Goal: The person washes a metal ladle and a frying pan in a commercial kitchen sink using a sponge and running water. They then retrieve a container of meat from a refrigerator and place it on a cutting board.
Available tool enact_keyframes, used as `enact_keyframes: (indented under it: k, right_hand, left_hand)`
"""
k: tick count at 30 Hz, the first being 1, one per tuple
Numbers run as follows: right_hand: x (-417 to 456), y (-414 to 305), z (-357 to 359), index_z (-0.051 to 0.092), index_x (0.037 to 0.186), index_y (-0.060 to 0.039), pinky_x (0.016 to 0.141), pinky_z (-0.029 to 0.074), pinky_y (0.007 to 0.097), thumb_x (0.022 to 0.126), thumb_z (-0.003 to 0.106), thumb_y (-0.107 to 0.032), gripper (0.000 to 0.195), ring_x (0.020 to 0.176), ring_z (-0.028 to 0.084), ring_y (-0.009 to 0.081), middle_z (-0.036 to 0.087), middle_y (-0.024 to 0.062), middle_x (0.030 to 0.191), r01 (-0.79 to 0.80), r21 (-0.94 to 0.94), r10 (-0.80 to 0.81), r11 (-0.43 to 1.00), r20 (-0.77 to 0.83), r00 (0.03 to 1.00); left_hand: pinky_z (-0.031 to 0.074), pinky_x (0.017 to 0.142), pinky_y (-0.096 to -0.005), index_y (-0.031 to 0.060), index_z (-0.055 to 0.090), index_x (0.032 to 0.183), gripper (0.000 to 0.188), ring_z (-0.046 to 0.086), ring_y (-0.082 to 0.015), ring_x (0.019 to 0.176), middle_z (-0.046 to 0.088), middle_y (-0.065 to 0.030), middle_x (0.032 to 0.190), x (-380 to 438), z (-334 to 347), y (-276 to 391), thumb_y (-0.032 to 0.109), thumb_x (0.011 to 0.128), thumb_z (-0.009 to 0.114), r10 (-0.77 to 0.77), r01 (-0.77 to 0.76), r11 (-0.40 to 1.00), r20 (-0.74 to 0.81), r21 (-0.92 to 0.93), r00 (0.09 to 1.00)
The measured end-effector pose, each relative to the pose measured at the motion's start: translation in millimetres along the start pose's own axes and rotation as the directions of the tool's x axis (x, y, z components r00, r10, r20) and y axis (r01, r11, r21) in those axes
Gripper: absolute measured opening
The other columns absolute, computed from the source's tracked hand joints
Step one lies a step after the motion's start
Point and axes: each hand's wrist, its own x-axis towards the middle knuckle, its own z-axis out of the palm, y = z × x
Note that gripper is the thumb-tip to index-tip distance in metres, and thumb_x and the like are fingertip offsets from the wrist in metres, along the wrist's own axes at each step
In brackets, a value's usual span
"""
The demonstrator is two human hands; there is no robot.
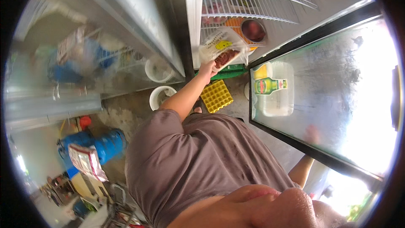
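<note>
My left hand (207, 72) grips the lower edge of a printed plastic bag (218, 42) with dark reddish-brown food (226, 59) showing through it. The bag is at the front of a glass-door refrigerator, below a white wire shelf (250, 15). Close by it, inside, stands a round metal bowl (253, 31) with dark red contents. The refrigerator's glass door (319, 79) stands open to my right. My right hand (312, 134) is on its far side, blurred through the fogged glass, so its finger position is unclear.
Below the green slatted base panel (229, 71) lies a yellow egg tray (217, 96) on the floor. A white bucket (155, 98) stands near my left forearm. Beside me on the left is a reflective metal cabinet (142, 38). Blue gas cylinders (109, 144) lie behind on the left.
</note>
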Motion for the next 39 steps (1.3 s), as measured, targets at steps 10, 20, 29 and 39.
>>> enact_keyframes:
  k: [10,20,29,39]
  right_hand:
    - [47,-66,173,0.042,0.134,-0.0096,0.095,0.043,0.036,0.095,0.048,-0.026,0.043,0.114,0.05,0.0246,0.049,0.0111,0.13,0.121,0.893,0.005,0.434,-0.137,0.991]
    - [74,-348,329,0.049,0.127,-0.0126,0.09,0.033,0.0358,0.087,0.049,-0.018,0.04,0.113,0.045,0.016,0.046,0.0015,0.13,-0.345,0.331,0.276,0.879,0.237,0.931]
    - [-146,-487,608,0.054,0.123,-0.0033,0.084,0.046,0.0292,0.09,0.058,-0.024,0.039,0.096,0.059,0.0158,0.063,0.0075,0.11,0.083,-0.102,0.111,0.991,0.987,-0.114]
    - [-423,-612,830,0.027,0.139,-0.0134,0.077,0.053,0.0394,0.089,0.053,-0.021,0.057,0.107,0.056,0.0207,0.051,0.0068,0.124,-0.013,-0.07,0.064,0.997,0.964,-0.26]
  left_hand:
    - [0.055,0.079,-0.0433,-0.0041,0.049,0.12,0.039,0.065,-0.027,0.091,0.061,-0.016,0.11,-283,-129,-165,0.008,0.083,0.052,0.158,-0.092,0.888,0.112,-0.451,0.981]
    - [0.052,0.087,-0.0382,-0.0042,0.043,0.13,0.048,0.061,-0.0249,0.105,0.058,-0.0132,0.121,-532,-205,-297,0.008,0.084,0.053,0.194,-0.492,0.635,-0.494,-0.595,0.847]
    - [0.051,0.086,-0.0365,0.0001,0.044,0.13,0.046,0.06,-0.0223,0.105,0.058,-0.0113,0.121,-655,-317,-354,0.013,0.086,0.051,-0.052,-0.806,0.283,-0.847,-0.52,0.529]
    - [0.048,0.092,-0.0412,0.0101,0.038,0.138,0.056,0.054,-0.023,0.115,0.05,-0.0081,0.131,-748,-494,-382,0.014,0.084,0.054,0.054,-0.93,0.208,-0.945,-0.304,0.321]
